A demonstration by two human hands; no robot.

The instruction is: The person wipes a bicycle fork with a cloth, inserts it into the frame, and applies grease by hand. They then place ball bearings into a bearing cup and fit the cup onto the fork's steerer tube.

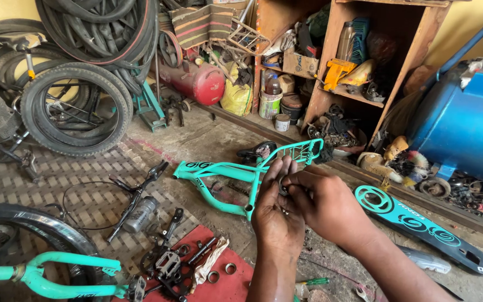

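At the left edge of the workshop floor, black bicycle tyres (pixel 74 112) lean in a stack against the yellow wall. In the near left corner lies a teal bicycle fork (pixel 46 277). Beside it, a red cloth (pixel 230 285) carries a pedal (pixel 167 263), bolts and two small metal rings (pixel 222 272). On the woven mat above it rest a black handlebar stem (pixel 135 196) and a small grey canister (pixel 140 214), whose label cannot be made out.

In the middle of the floor lies a teal bicycle frame (pixel 236 173). Just in front of it, the left hand (pixel 275 215) and the right hand (pixel 322 204) meet over a small round metal part (pixel 282 187). The left fingers stand upright and close together behind the part, while the right thumb and forefinger pinch its rim. It appears to be a bearing-type ring: judged from its look, it is light, stiff and probably greasy, so slippery, and best held by the outer rim between fingertips.

Further back stand a red tank (pixel 199 84), a yellow sack (pixel 236 98) and a pale tub (pixel 269 104) with a greenish label. The wooden shelf unit (pixel 331 84) holds a yellow tool (pixel 336 72) and a cardboard box (pixel 299 64). To the right, a teal chain guard (pixel 420 226) with white swirl graphics lies flat, and a large blue drum (pixel 465 128) fills the right edge.
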